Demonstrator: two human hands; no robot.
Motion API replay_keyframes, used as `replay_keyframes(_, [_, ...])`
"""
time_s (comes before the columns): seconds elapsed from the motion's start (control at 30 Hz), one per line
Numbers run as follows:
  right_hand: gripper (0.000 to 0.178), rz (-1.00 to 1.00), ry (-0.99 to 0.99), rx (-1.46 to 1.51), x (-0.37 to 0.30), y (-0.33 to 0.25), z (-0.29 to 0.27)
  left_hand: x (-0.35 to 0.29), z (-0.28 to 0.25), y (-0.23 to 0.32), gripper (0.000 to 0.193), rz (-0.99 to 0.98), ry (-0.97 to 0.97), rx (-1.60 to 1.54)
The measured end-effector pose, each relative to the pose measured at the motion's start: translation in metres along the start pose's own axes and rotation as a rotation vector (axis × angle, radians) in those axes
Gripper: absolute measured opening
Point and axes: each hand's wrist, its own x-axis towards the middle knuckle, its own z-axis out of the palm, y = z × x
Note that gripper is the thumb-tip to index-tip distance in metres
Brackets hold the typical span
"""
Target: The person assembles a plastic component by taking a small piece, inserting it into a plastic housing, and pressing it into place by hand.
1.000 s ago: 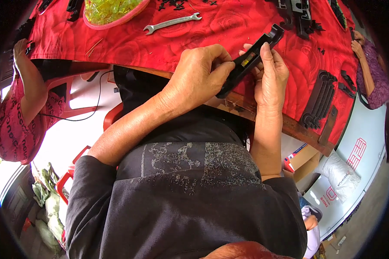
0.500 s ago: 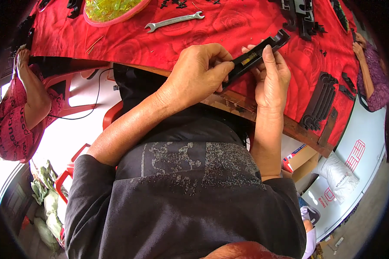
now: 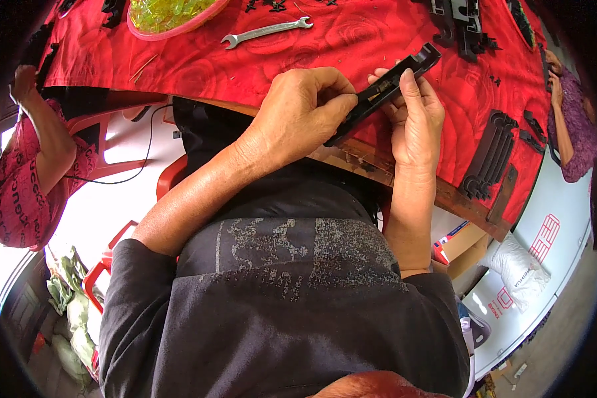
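Observation:
A long black plastic channel-shaped part (image 3: pixel 391 89) is held slantwise above the near edge of the red-covered table. My right hand (image 3: pixel 418 119) grips it from the right, thumb on its near side and fingers behind. Over its lower half, the thumb and fingertips of my left hand (image 3: pixel 312 109) are pinched together at the channel. Whatever may be between those fingertips is too small or hidden to make out. A small yellowish piece (image 3: pixel 377 95) shows inside the channel, close to the left fingertips.
A pink-rimmed bowl of yellow-green clear pieces (image 3: pixel 179 33) and an open-end wrench (image 3: pixel 266 32) lie beyond my hands. Black strips (image 3: pixel 491 156) are stacked at the right. Black assemblies (image 3: pixel 464 30) sit at the far right. Co-workers (image 3: pixel 36 159) are at both sides.
The black part has turned slightly within my hands, and the yellowish piece shows less. My hands keep nearly the same places. The co-worker at the left has moved a hand.

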Motion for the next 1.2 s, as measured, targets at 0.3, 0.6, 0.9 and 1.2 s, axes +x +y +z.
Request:
replay_keyframes(0.3, [0.023,0.008,0.011,0.030,-0.003,0.004,0.004,-0.001,-0.004,0.002,0.015,0.067,0.075,0.075])
replay_keyframes(0.6, [0.026,-0.010,-0.014,-0.019,-0.002,0.006,0.001,-0.004,-0.007,0.004,0.015,0.119,0.120,0.181])
replay_keyframes(0.9, [0.027,-0.017,-0.023,-0.036,0.002,0.005,-0.008,-0.003,-0.007,0.004,0.014,0.061,0.060,0.098])
replay_keyframes(1.2, [0.022,-0.033,-0.008,0.075,0.002,0.006,-0.005,0.004,0.001,0.004,0.011,0.396,0.205,0.342])
